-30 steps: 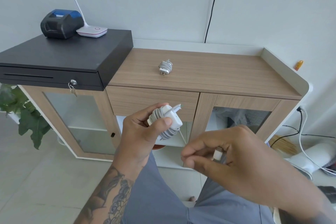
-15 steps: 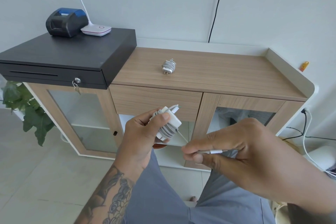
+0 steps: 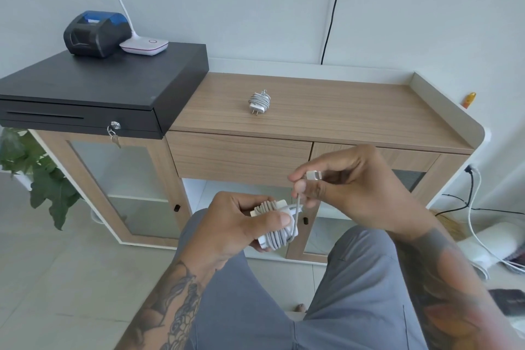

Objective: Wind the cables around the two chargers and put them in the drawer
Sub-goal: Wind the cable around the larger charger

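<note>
My left hand [image 3: 235,224] grips a white charger [image 3: 277,231] with grey cable wound around most of it, thumb pressed on top. My right hand [image 3: 349,187] pinches the free cable end [image 3: 297,207] just above the charger, the white plug tip [image 3: 314,175] sticking out between its fingers. A second charger [image 3: 259,102], fully wrapped in its cable, lies prongs toward me on the wooden cabinet top [image 3: 341,116]. The closed wooden drawer [image 3: 238,158] sits below it, behind my hands.
A black cash drawer [image 3: 99,94] with a key [image 3: 115,133] stands on the cabinet's left, carrying a small printer [image 3: 95,33] and a white device [image 3: 145,45]. A plant [image 3: 31,167] is at the floor left; cables and a white object [image 3: 500,241] lie at right.
My right hand has lifted the cable end up and over the charger, closer to it. My left hand has lowered slightly with the charger. The view has shifted a little.
</note>
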